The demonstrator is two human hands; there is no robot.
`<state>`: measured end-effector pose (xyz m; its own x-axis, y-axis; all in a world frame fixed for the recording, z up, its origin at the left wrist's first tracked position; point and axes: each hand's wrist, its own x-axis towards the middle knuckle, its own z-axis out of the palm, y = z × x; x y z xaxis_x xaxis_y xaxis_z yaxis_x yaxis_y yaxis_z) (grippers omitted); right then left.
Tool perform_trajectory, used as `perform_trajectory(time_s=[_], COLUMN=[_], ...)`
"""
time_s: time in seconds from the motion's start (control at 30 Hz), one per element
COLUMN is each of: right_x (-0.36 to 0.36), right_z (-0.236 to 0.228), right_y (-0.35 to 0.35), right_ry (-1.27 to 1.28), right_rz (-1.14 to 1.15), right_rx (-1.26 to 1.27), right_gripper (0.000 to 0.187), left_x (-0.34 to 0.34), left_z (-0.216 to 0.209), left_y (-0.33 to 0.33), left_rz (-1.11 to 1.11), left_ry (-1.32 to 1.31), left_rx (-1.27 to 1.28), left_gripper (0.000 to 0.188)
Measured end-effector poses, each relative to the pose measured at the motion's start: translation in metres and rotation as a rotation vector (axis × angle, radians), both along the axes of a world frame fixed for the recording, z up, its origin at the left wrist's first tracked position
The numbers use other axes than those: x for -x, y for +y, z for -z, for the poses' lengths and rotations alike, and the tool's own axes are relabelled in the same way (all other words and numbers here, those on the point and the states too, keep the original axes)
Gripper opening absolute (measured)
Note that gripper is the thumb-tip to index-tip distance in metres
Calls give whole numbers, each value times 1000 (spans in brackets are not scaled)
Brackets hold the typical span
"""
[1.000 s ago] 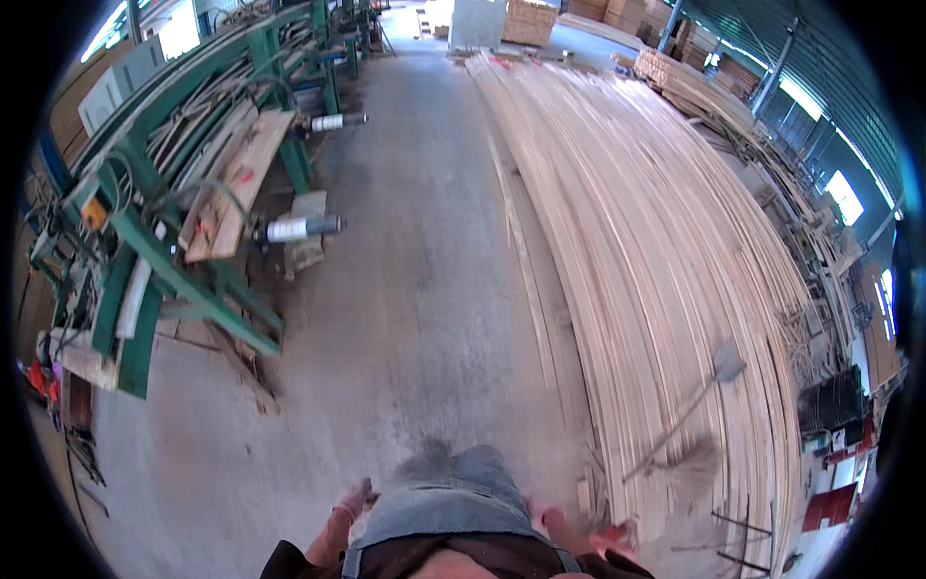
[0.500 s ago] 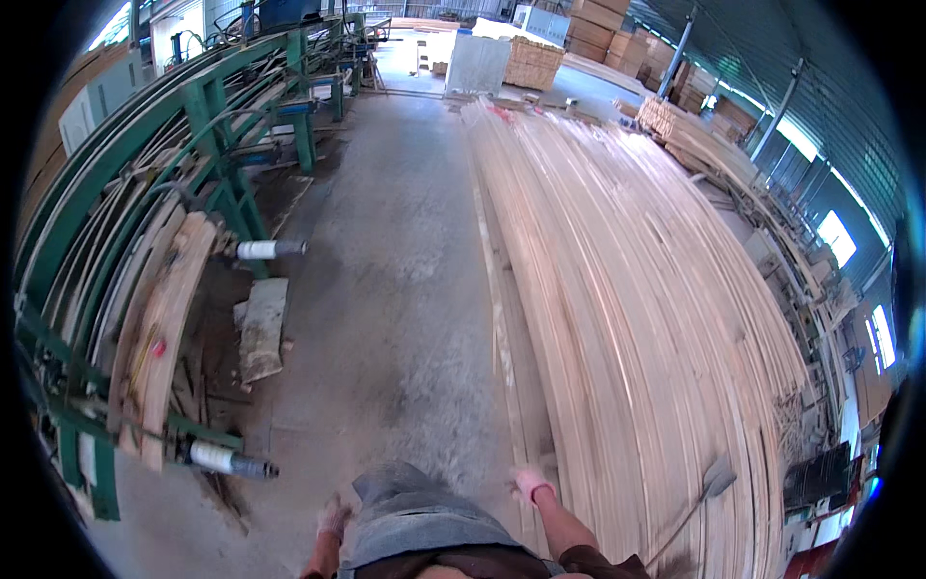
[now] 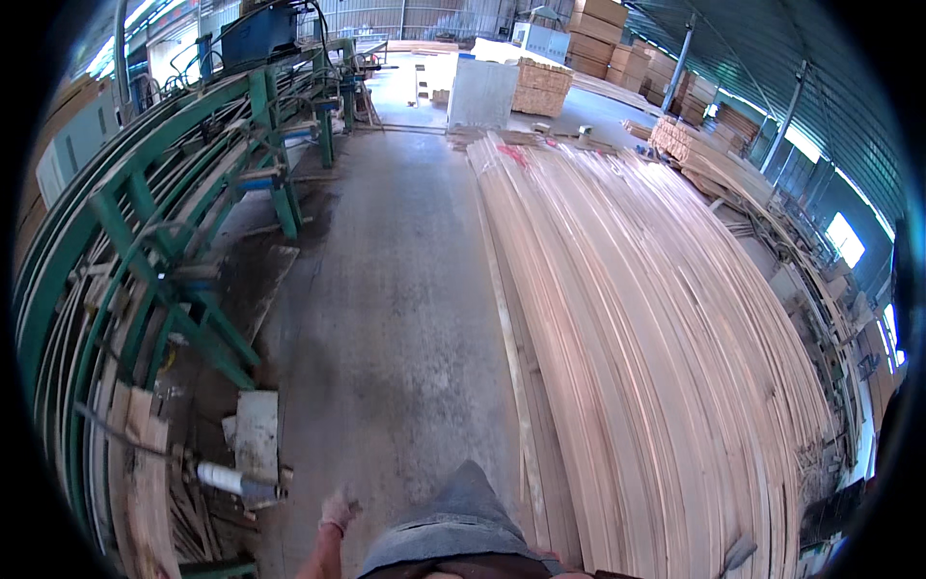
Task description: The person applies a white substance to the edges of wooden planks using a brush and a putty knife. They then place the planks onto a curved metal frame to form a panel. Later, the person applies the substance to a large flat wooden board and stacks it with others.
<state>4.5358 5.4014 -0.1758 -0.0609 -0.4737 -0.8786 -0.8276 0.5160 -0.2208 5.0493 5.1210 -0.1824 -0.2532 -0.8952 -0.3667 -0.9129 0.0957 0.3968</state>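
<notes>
My left hand (image 3: 338,510), in a pale, dusty-looking glove, hangs low over the concrete floor (image 3: 386,289), left of my grey-blue apron (image 3: 449,536). Its fingers look loosely apart, though blurred, and no object shows in them. The right hand is out of sight beyond the lower edge. On my right lies a wide, low stack of long wooden boards (image 3: 637,338), running away from me lengthwise. A narrow strip of wood (image 3: 511,357) runs along its near-left side.
A green metal machine frame (image 3: 145,193) lines the left side, with a white-and-black cylinder (image 3: 231,480) jutting toward the walkway. Beside it lies a pale slab (image 3: 257,429). Far ahead stand a grey panel (image 3: 480,94) and a wood stack (image 3: 542,87). A grey paddle-shaped thing (image 3: 741,552) rests on the boards.
I have moved forward along the walkway; the machine and boards slide down and back in view. My left hand has swung forward, and my right hand has dropped out of view.
</notes>
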Motion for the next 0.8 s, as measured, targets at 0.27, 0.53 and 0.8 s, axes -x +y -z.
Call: perform_trajectory(time_s=[0.27, 0.53, 0.8], right_x=[169, 273, 362], right_z=[17, -97, -2], right_y=[-390, -953, -1142], right_ry=[43, -513, -152], right_rz=[-166, 976, 293], right_rx=[66, 452, 151], right_gripper=[35, 30, 40], left_x=[151, 215, 315], left_z=[-67, -22, 9], left_y=[-376, -447, -881], left_rz=[-562, -612, -691], left_ry=[828, 76, 365], left_rx=[-181, -632, -616], left_gripper=[33, 42, 38])
